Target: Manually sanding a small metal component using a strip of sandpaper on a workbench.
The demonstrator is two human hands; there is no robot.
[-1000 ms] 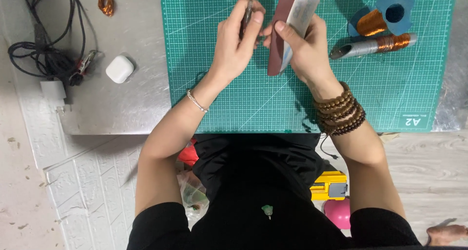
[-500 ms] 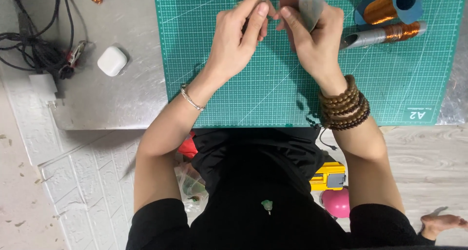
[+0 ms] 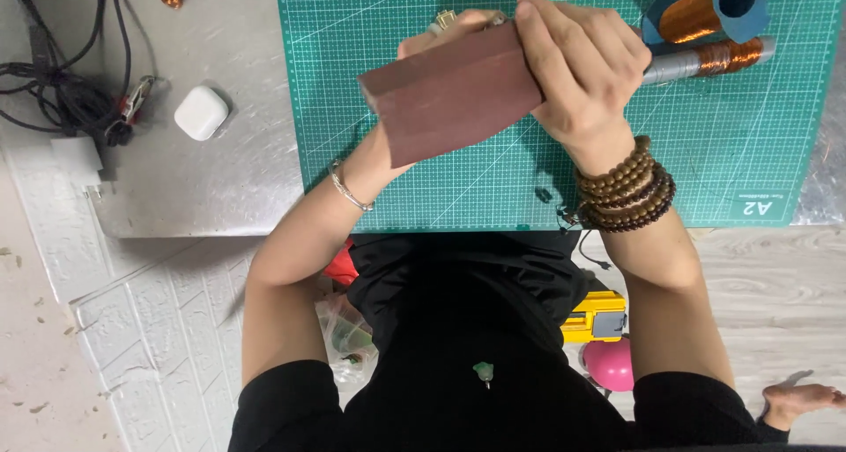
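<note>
Two hands [image 3: 577, 64] gripping one brown block [image 3: 449, 95], one green mat [image 3: 397, 11]

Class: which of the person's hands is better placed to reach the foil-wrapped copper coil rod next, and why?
Right, probably. The right hand grips the brown block just beside the rod; the left hand sits mostly hidden behind the block, farther away.

Dark red block [image 3: 449, 91] now flat-side up and level across both hands — no longer edge-on, upright.
</note>
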